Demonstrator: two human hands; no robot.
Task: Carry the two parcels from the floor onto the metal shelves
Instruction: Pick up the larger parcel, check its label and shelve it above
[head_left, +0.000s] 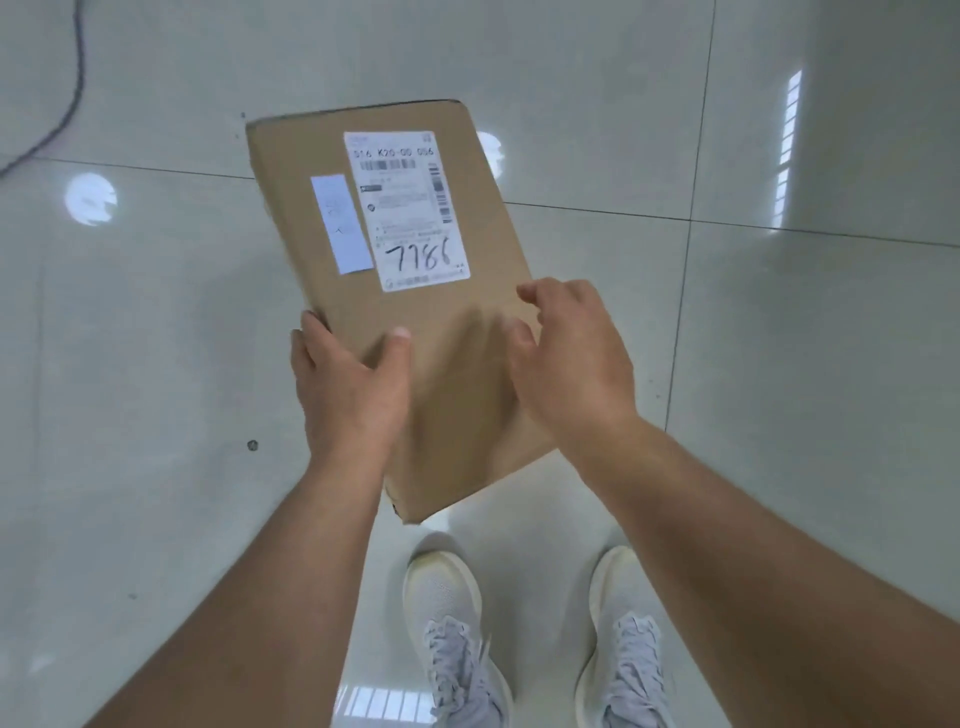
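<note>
A flat brown cardboard parcel (415, 322) with a white shipping label marked "7786" is held up above the tiled floor. My left hand (348, 395) grips its near left edge, thumb on top and fingers underneath. At the parcel's right edge my right hand (571, 364) has its fingers spread and loosely curled; I cannot tell whether it touches the cardboard. A second parcel and the metal shelves are out of view.
Glossy pale floor tiles (156, 364) fill the view, with window reflections. A dark cable (72, 98) runs along the far left. My two white shoes (535, 639) stand at the bottom, directly under the parcel's near end.
</note>
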